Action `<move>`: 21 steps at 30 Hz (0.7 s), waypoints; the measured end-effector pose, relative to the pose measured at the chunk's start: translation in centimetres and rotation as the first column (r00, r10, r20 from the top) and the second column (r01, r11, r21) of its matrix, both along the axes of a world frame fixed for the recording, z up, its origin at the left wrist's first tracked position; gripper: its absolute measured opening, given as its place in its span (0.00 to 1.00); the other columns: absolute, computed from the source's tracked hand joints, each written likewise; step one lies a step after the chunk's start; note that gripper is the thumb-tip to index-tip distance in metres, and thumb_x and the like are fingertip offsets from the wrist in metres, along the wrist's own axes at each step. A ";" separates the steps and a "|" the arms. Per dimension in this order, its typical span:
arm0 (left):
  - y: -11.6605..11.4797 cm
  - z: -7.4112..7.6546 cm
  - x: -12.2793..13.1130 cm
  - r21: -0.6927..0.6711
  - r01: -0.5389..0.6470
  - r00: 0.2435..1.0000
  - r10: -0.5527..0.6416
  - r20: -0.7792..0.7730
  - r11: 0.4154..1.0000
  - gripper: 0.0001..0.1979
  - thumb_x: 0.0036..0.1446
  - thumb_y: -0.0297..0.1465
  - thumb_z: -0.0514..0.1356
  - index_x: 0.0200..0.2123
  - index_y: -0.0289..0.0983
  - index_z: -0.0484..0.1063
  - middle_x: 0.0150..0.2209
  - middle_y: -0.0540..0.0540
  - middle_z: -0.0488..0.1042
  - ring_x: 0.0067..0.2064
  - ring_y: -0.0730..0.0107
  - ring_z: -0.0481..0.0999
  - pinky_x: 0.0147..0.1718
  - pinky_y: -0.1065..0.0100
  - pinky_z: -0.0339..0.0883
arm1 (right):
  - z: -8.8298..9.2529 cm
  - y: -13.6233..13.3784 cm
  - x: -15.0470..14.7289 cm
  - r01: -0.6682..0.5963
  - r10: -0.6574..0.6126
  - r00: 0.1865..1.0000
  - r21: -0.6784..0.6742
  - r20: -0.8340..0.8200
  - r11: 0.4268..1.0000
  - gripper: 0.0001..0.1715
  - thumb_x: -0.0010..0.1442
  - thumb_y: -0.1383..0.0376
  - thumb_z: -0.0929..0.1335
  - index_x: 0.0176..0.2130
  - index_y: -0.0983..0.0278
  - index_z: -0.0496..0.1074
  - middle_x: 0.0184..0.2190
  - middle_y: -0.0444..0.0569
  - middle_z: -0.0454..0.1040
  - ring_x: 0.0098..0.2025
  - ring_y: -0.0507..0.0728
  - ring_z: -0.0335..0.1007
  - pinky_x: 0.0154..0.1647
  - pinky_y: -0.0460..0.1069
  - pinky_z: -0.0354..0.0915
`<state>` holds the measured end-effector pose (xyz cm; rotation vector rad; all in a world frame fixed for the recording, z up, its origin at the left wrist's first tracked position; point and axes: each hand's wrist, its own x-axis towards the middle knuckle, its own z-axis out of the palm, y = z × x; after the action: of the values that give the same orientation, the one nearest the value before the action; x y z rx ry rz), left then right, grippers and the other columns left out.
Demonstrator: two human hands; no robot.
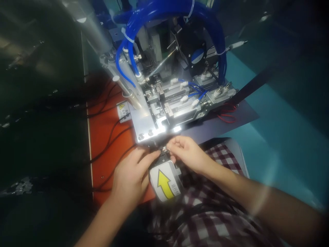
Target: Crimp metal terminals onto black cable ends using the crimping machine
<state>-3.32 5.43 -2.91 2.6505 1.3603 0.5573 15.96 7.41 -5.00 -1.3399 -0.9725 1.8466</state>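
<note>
Both hands meet at the front of a metal machine (pixel 146 120) fitted with blue air tubes. My right hand (pixel 185 151) has its thumb and forefinger pinched at a small shiny metal piece (pixel 164 149); its exact kind is too small to make out. From the other side, my left hand (pixel 133 171) reaches in with thumb stretched toward the same spot, its fingertips partly hidden below the machine's edge. Just beneath the fingers sits a white plate with a yellow arrow (pixel 164 181).
An orange-red base (pixel 102 164) with black cables lies to the left, bearing a warning label (pixel 123 111). A thick bundle of blue tubes (pixel 177 10) arches over the machine. Red wires (pixel 228 115) hang at its right, above a teal surface (pixel 269 137).
</note>
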 end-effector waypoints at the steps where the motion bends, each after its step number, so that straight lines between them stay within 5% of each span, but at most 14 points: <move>1: 0.1 0.0 0.0 -0.003 0.013 1.000 -0.013 -0.001 1.000 0.16 0.61 0.22 0.50 0.44 0.34 0.76 0.39 0.42 0.74 0.37 0.64 0.75 0.28 0.69 0.69 | -0.1 0.1 0.1 0.001 -0.003 0.999 -0.023 -0.044 1.000 0.11 0.61 0.66 0.66 0.27 0.65 0.65 0.18 0.39 0.68 0.20 0.48 0.65 0.28 0.45 0.62; 5: 0.4 0.4 -0.1 -0.008 0.065 0.996 -0.065 -0.055 0.998 0.19 0.61 0.21 0.49 0.48 0.36 0.75 0.39 0.41 0.74 0.37 0.64 0.76 0.29 0.68 0.70 | -0.5 -0.1 0.8 0.042 -0.046 0.988 -0.033 -0.146 0.999 0.10 0.61 0.63 0.66 0.30 0.66 0.68 0.22 0.40 0.70 0.21 0.47 0.67 0.24 0.44 0.58; 11: 0.8 1.3 0.3 -0.048 0.061 0.976 -0.069 -0.207 0.997 0.21 0.59 0.21 0.48 0.49 0.38 0.75 0.37 0.43 0.75 0.30 0.66 0.75 0.20 0.71 0.65 | -0.4 -0.5 1.1 0.045 -0.040 0.995 0.060 -0.090 0.997 0.09 0.61 0.62 0.67 0.32 0.66 0.69 0.24 0.41 0.71 0.22 0.48 0.68 0.26 0.45 0.60; 21: 1.0 1.4 0.3 -0.019 0.083 0.976 -0.085 -0.200 0.996 0.19 0.60 0.24 0.49 0.49 0.38 0.75 0.35 0.43 0.75 0.28 0.67 0.74 0.17 0.72 0.61 | 0.1 -0.6 0.7 0.045 -0.040 0.997 0.068 -0.062 0.997 0.08 0.59 0.63 0.68 0.30 0.65 0.68 0.22 0.40 0.70 0.22 0.48 0.68 0.27 0.45 0.64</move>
<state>-3.00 6.41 -1.50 2.8036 1.2864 0.2772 16.70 6.84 -4.86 -1.2469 -0.9601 1.7953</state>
